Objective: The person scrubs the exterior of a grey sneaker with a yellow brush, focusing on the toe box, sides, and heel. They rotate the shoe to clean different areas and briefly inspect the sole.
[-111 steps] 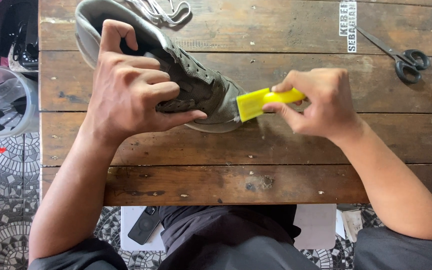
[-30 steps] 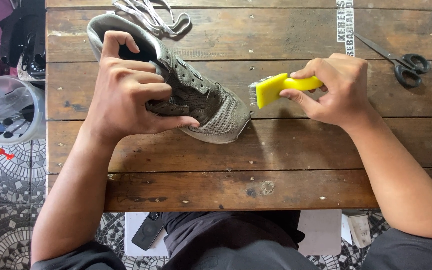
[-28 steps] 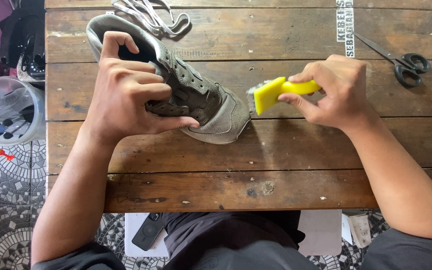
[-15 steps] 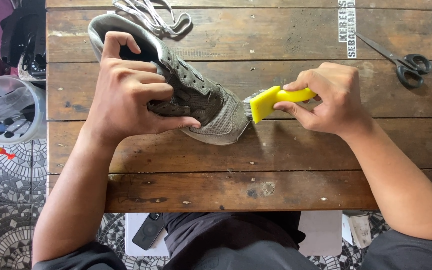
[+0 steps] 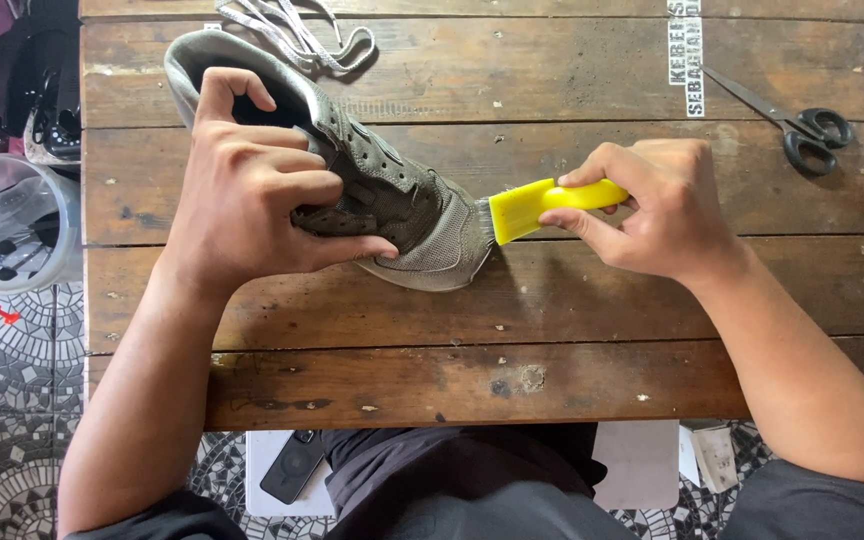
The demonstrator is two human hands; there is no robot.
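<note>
A grey-green sneaker [image 5: 422, 210] lies on a dark wooden table [image 5: 512, 370], toe pointing right. My left hand [image 5: 252, 190] is clamped over its tongue and lace area, thumb under the side, pinning it down. My right hand [image 5: 657, 205] grips the handle of a yellow brush [image 5: 542, 205]. The brush's bristles touch the toe of the sneaker. Loose grey laces [image 5: 297, 30] lie beyond the heel at the table's far edge.
Black-handled scissors [image 5: 792, 120] lie at the far right of the table. A clear plastic tub [image 5: 2, 225] with small items stands on the patterned floor to the left. A dark phone [image 5: 292, 465] lies on white paper under the table's near edge.
Over the last second my right hand brought the yellow brush down and left, from a gap beside the toe until its bristles meet the toe. My left hand stayed on the sneaker.
</note>
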